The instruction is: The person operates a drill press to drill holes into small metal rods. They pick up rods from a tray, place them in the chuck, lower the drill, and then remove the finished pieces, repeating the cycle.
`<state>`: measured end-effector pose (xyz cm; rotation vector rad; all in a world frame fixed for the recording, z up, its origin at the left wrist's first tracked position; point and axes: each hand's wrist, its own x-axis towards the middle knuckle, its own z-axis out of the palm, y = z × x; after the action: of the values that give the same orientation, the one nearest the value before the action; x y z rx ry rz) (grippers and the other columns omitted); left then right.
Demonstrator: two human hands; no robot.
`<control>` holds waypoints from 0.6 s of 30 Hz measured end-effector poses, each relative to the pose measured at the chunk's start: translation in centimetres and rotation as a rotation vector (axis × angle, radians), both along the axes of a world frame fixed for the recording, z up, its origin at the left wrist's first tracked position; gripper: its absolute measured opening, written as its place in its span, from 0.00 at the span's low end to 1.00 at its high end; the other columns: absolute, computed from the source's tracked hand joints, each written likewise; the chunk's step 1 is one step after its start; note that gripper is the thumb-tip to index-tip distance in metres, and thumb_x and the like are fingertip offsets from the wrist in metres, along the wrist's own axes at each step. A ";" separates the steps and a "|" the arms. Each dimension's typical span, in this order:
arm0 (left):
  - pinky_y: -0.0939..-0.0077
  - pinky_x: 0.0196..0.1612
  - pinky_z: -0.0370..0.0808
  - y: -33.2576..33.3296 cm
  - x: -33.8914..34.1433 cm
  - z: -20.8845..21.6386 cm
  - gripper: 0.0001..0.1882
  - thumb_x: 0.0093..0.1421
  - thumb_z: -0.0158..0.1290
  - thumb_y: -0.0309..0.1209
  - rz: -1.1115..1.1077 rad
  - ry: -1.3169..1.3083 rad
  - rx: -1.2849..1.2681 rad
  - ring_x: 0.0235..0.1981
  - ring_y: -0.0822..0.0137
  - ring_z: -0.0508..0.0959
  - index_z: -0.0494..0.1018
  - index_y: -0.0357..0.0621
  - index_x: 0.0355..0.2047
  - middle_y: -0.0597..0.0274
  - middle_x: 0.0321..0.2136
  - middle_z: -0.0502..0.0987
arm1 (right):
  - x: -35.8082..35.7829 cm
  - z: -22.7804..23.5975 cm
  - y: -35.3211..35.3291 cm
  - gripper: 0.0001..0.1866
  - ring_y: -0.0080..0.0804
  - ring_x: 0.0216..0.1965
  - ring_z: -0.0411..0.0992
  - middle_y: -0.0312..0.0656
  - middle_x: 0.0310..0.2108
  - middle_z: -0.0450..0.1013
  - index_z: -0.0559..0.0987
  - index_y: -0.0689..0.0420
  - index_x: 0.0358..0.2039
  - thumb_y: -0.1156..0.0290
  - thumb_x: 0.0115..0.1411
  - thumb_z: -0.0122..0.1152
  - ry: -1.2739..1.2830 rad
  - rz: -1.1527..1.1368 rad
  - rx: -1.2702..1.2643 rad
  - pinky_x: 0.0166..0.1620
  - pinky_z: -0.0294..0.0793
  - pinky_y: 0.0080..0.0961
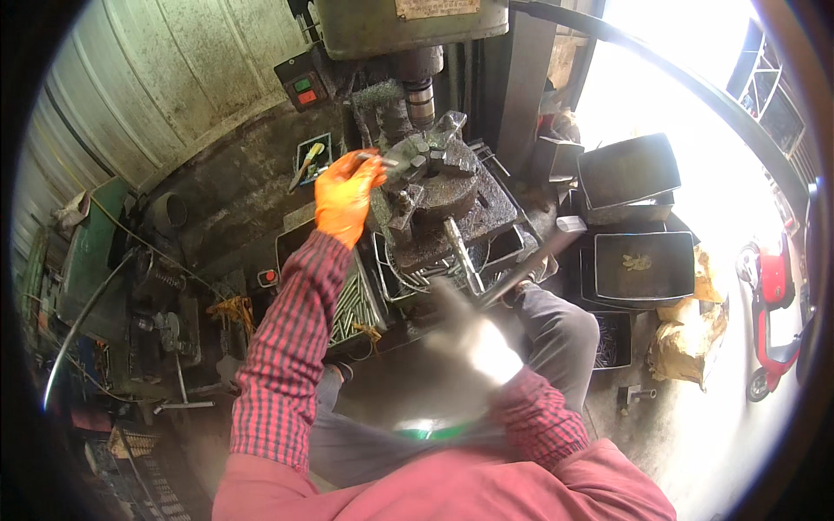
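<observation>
Hands well apart now: the orange-gloved left hand (343, 201) is pinched on something small, while the pale-gloved right hand (489, 349) is a blur, and I can't tell whether it's gripping. Biggest of all, the green drill press (356, 35) looms above the grimy round chuck (447, 196), and there's a long bar (520, 275) slanting away just beyond that right hand. Smallest, a short metal pin (388, 161) pokes from the left fingertips, right by the chuck's left side!

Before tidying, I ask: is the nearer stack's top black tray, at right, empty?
Not empty: a pale crumpled thing lies in the black tray.
</observation>
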<state>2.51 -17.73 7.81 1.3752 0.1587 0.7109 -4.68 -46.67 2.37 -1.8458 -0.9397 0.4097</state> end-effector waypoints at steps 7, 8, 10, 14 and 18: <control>0.79 0.41 0.82 0.5 8.7 -2.2 0.09 0.71 0.63 0.28 -0.142 0.166 0.105 0.37 0.74 0.84 0.83 0.37 0.49 0.64 0.39 0.86 | 4.7 -5.3 -7.4 0.47 0.48 0.65 0.72 0.63 0.63 0.72 0.68 0.67 0.70 0.61 0.56 0.81 0.354 -0.298 0.044 0.66 0.71 0.35; 0.79 0.43 0.80 0.6 9.0 -2.4 0.09 0.71 0.62 0.28 -0.135 0.167 0.171 0.38 0.75 0.83 0.83 0.36 0.48 0.65 0.39 0.86 | 5.3 -4.2 -8.0 0.50 0.45 0.70 0.68 0.62 0.68 0.69 0.65 0.65 0.73 0.65 0.55 0.82 0.331 -0.340 0.059 0.70 0.68 0.34; 0.79 0.48 0.77 0.6 9.2 -2.7 0.10 0.71 0.62 0.29 -0.111 0.268 0.227 0.41 0.77 0.81 0.84 0.35 0.46 0.66 0.40 0.87 | 6.2 -1.3 -9.0 0.50 0.47 0.64 0.74 0.59 0.62 0.75 0.64 0.60 0.75 0.66 0.56 0.82 0.107 -0.468 -0.189 0.65 0.74 0.35; 0.81 0.43 0.77 0.6 9.5 -2.3 0.08 0.70 0.65 0.30 0.007 0.296 0.600 0.38 0.79 0.81 0.85 0.39 0.45 0.70 0.37 0.86 | 5.2 4.9 -11.0 0.43 0.50 0.53 0.81 0.62 0.55 0.78 0.67 0.63 0.72 0.79 0.55 0.73 -0.576 -1.040 0.084 0.61 0.81 0.39; 0.79 0.46 0.77 0.9 10.0 -1.6 0.10 0.67 0.66 0.32 -0.092 0.413 0.659 0.39 0.79 0.80 0.86 0.39 0.44 0.70 0.35 0.85 | 6.1 5.3 -11.1 0.44 0.53 0.71 0.65 0.54 0.64 0.72 0.71 0.63 0.68 0.75 0.47 0.76 -0.885 -0.391 -0.414 0.78 0.56 0.55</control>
<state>12.53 -16.84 6.23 2.1416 0.1934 0.4003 1.42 -57.75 7.64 -2.5911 -1.0599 -0.5503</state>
